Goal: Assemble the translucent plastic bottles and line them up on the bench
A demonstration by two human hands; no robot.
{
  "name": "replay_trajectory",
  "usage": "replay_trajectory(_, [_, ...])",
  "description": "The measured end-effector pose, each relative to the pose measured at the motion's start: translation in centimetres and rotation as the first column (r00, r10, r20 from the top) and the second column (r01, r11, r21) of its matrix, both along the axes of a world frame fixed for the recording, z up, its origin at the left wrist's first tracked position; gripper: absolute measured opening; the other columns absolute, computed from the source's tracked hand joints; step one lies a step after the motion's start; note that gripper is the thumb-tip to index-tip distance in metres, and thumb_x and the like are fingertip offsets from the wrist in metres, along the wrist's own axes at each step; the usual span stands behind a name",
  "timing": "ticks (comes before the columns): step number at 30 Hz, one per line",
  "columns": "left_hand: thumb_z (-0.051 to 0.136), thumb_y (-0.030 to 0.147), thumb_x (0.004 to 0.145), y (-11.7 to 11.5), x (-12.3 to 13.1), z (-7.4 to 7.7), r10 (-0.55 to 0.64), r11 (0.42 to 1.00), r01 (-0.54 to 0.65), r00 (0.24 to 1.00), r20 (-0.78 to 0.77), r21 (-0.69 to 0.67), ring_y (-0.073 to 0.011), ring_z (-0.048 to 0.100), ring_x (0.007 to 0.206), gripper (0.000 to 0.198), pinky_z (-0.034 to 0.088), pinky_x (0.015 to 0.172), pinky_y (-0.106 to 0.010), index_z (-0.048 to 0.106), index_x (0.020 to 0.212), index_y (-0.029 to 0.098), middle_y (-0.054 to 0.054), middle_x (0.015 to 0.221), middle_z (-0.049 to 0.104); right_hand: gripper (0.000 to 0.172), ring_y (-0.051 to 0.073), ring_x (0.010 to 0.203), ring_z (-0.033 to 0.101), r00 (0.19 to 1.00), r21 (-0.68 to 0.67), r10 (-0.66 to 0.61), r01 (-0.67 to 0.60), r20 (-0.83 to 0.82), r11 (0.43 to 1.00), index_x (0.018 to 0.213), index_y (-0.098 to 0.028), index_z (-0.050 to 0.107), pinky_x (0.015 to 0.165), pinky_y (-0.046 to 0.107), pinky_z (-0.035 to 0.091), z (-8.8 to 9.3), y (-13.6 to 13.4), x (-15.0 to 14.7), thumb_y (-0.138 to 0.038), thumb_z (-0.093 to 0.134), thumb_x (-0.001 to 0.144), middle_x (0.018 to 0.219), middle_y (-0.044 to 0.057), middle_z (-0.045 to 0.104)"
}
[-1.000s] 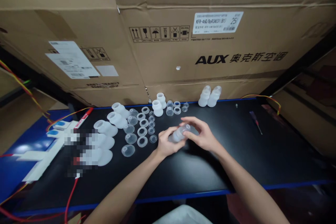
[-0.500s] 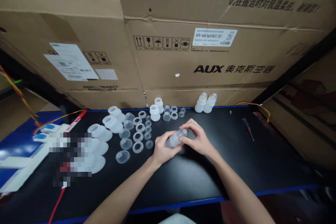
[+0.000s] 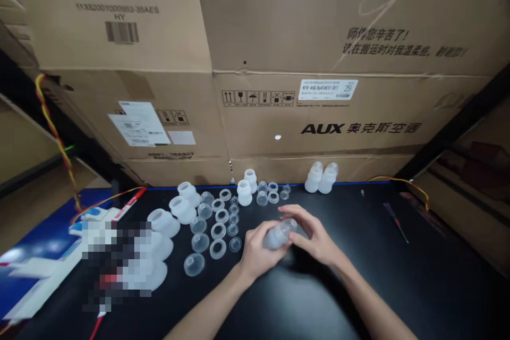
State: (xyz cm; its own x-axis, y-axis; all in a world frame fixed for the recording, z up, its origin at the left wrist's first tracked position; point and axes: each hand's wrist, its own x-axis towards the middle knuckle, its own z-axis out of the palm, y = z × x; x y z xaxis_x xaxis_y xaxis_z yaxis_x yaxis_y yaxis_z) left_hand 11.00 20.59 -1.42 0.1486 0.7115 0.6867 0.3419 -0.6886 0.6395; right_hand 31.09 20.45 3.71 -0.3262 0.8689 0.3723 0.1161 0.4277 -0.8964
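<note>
My left hand (image 3: 261,249) is wrapped around the body of a small, translucent white baby bottle (image 3: 274,238), which leans to the right above the table. A clear dome cap (image 3: 287,227) covers its top end. Around that cap curves my right hand (image 3: 313,234), its thumb against the near side and its fingers reaching over the far side. Part of the bottle is hidden by my left fingers. To the left lie clear dome caps (image 3: 200,243), translucent rings (image 3: 218,231) and small clear nipples (image 3: 233,229) in rows.
Open white bottles (image 3: 185,210) stand at the left, with two more bottles (image 3: 244,194) farther back. Two capped bottles (image 3: 314,177) are by the cardboard box (image 3: 263,143). A screwdriver (image 3: 394,219) lies at the right. A power strip (image 3: 51,271) and wires are at the left edge.
The camera view has tilted up, so everything sits lower in the picture. My right fingers appear slightly looser around the cap; my left hand keeps its hold on the bottle.
</note>
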Motion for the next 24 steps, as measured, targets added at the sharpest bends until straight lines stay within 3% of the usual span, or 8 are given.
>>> replay_trajectory(3, [0.085,0.032,0.083,0.1,-0.2,0.0,0.030,0.999,-0.030,1.000,-0.003,-0.025,-0.0176,0.079,0.074,0.033,0.065,0.070,-0.028,0.070,0.111,0.024,-0.001,0.096,0.082,0.043,0.026,0.112,0.071,1.000,-0.060,0.029,-0.029,0.002,0.998,0.134,-0.025,0.073,0.100,0.041,0.057,0.3,0.1,0.1,-0.049,0.076,0.099,0.122,0.011,0.074])
replay_trajectory(6, [0.085,0.033,0.082,0.1,-0.3,-0.1,0.033,0.999,-0.033,0.999,0.007,-0.039,-0.0185,0.080,0.077,0.033,0.066,0.073,-0.029,0.072,0.112,0.023,-0.002,0.098,0.083,0.039,0.023,0.090,0.069,0.990,-0.034,-0.135,0.137,0.046,0.990,0.109,-0.022,0.079,0.083,0.035,0.057,-0.2,0.3,-0.7,-0.053,0.087,0.087,0.098,0.006,0.073])
replay_trajectory(9, [0.084,0.033,0.081,-0.1,-0.2,-0.2,0.029,0.998,-0.028,0.999,0.021,-0.050,-0.0197,0.080,0.079,0.034,0.066,0.075,-0.031,0.072,0.112,0.023,-0.003,0.100,0.083,0.039,0.020,0.079,0.065,0.962,-0.033,-0.273,0.273,0.026,0.961,0.096,-0.021,0.074,0.074,0.032,0.054,-1.2,0.4,-1.7,-0.053,0.090,0.083,0.089,0.003,0.070])
replay_trajectory(11, [0.083,0.033,0.081,-0.1,-0.3,-0.2,0.033,0.998,-0.031,0.999,0.021,-0.053,-0.0200,0.080,0.081,0.035,0.065,0.075,-0.031,0.071,0.113,0.023,-0.004,0.100,0.082,0.039,0.020,0.080,0.064,0.961,-0.016,-0.277,0.277,0.016,0.961,0.096,-0.021,0.071,0.075,0.032,0.054,-1.5,0.4,-2.1,-0.054,0.088,0.084,0.089,0.003,0.069])
replay_trajectory(16, [0.083,0.035,0.078,-0.1,-0.6,0.0,0.070,0.995,-0.071,0.997,-0.028,-0.070,-0.0208,0.078,0.082,0.037,0.064,0.076,-0.033,0.068,0.110,0.023,-0.003,0.096,0.080,0.042,0.024,0.098,0.069,0.997,-0.040,-0.047,0.050,0.064,0.998,0.113,-0.021,0.075,0.089,0.036,0.056,-0.8,0.6,-1.7,-0.052,0.087,0.086,0.107,0.007,0.072])
replay_trajectory(18, [0.085,0.038,0.075,0.1,-0.8,0.1,0.055,0.990,-0.060,0.998,-0.042,-0.124,-0.0219,0.078,0.086,0.045,0.064,0.080,-0.034,0.067,0.114,0.024,-0.004,0.102,0.080,0.041,0.025,0.103,0.070,0.998,-0.077,-0.021,0.026,0.058,0.997,0.117,-0.021,0.077,0.093,0.037,0.056,-0.6,0.9,-1.3,-0.049,0.087,0.088,0.112,0.008,0.073])
replay_trajectory(21, [0.086,0.038,0.076,0.5,-1.0,0.3,-0.008,0.965,-0.008,0.998,-0.060,-0.262,-0.0237,0.079,0.095,0.057,0.065,0.086,-0.037,0.063,0.127,0.025,-0.005,0.113,0.080,0.041,0.026,0.101,0.071,0.993,-0.129,-0.114,0.117,0.028,0.985,0.116,-0.022,0.079,0.093,0.037,0.057,-0.7,1.4,-0.6,-0.049,0.088,0.087,0.110,0.007,0.075])
replay_trajectory(24, [0.085,0.034,0.080,0.8,-0.9,-0.1,-0.022,0.950,0.000,0.998,-0.067,-0.312,-0.0231,0.080,0.092,0.047,0.066,0.085,-0.036,0.068,0.123,0.025,-0.003,0.109,0.082,0.045,0.025,0.095,0.072,0.975,-0.198,-0.223,0.215,-0.016,0.956,0.111,-0.020,0.080,0.091,0.038,0.057,-1.1,1.8,0.2,-0.053,0.090,0.082,0.105,0.007,0.078])
